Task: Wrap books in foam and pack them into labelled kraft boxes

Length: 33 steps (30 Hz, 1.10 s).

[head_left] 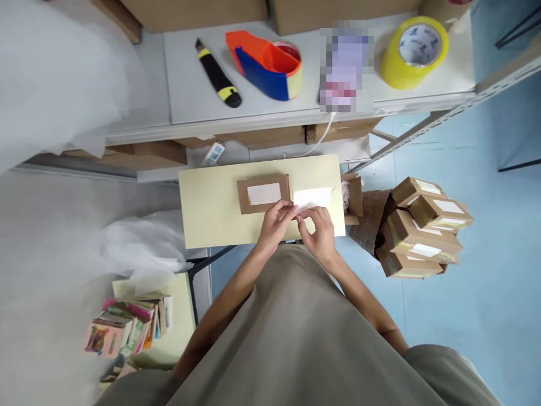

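My left hand and my right hand meet over the front of a narrow cream table. Between their fingertips they pinch the near edge of a white paper label, which extends away from me above the tabletop. Just left of the label lies a small brown cardboard box with a white label stuck on its top. My left wrist is close to that box's near right corner. The exact grip of each fingertip is partly hidden.
The shelf above holds a utility knife, an orange-and-blue tape dispenser, a blurred phone on a white cable and a yellow tape roll. Stacked parcels stand at right; books lie lower left, near white plastic wrap.
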Available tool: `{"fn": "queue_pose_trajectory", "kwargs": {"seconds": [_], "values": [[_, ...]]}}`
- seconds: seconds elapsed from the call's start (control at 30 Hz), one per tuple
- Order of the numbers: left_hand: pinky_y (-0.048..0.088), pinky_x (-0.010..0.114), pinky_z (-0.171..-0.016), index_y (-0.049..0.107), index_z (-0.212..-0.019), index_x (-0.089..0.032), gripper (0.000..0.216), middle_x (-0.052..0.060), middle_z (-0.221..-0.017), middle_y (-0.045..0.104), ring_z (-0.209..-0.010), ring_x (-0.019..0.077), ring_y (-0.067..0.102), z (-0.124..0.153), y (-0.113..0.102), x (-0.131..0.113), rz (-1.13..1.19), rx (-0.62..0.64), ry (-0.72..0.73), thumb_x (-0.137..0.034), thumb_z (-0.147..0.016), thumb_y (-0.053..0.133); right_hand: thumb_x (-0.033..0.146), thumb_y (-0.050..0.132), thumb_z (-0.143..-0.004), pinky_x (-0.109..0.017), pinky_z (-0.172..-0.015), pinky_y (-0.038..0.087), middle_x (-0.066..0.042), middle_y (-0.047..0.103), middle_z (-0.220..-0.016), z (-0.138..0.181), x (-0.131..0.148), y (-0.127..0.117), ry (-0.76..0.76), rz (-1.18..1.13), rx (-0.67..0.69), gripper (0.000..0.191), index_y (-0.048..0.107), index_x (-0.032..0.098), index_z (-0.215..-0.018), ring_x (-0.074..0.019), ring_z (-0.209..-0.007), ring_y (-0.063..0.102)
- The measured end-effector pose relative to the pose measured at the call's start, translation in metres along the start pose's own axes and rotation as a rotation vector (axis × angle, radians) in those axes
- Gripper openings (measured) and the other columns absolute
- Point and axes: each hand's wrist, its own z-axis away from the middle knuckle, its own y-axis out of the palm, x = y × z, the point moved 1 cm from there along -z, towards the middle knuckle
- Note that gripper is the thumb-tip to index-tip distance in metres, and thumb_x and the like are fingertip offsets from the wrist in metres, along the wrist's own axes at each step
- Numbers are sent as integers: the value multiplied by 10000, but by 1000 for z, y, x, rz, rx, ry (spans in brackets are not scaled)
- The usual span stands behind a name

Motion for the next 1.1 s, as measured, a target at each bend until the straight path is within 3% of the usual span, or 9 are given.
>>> {"fn": "queue_pose_trajectory", "kwargs": {"seconds": [0.23, 0.37, 0.5, 0.73, 0.9, 1.1], "values": [[648, 402, -984, 649, -961, -241, 437, 50, -1076, 767, -1104, 245, 751, 21, -82, 16, 128, -136, 4, -642, -857, 788, 448, 689, -1071, -474, -960, 591, -86, 782, -1080, -5, 31, 45, -49, -60, 154, 183, 740, 272, -1064, -292, -1065, 701], [658, 430, -969, 633, -945, -241, 488, 55, -1052, 766, -1129, 270, 747, 28, -127, 23, 166, -175, -18, -670, -808, 819, 540, 630, -1074, -430, -920, 606, -86, 790, -1028, -17, 23, 54, 129, -116, 63, 323, 736, 246, -993, -254, -994, 716], [660, 440, -950, 624, -953, -237, 512, 61, -1024, 766, -1121, 281, 751, 33, -157, 28, 205, -164, -11, -675, -787, 832, 674, 630, -1003, -405, -887, 620, -122, 813, -1077, -24, 12, 69, 354, -160, 51, 482, 752, 208, -1009, -244, -969, 740], [661, 431, -952, 628, -943, -244, 494, 48, -1007, 774, -1074, 266, 760, 34, -182, 37, 266, -124, -5, -650, -773, 854, 720, 670, -926, -399, -900, 621, -139, 825, -1153, -18, 20, 103, 449, -250, 156, 516, 757, 214, -977, -267, -1020, 754], [666, 434, -935, 641, -947, -237, 505, 58, -1019, 773, -1070, 266, 761, 25, -190, 48, 216, -95, -8, -680, -794, 828, 702, 700, -894, -392, -908, 614, -106, 820, -1061, -14, 22, 113, 472, -238, 161, 468, 717, 235, -912, -254, -963, 747], [662, 399, -898, 670, -887, -231, 528, 42, -913, 760, -987, 246, 740, -10, -194, 92, 100, -141, -52, -683, -704, 874, 645, 690, -885, -381, -857, 598, -90, 796, -943, -6, 6, 115, 511, -180, 150, 406, 681, 240, -855, -245, -879, 727]]}}
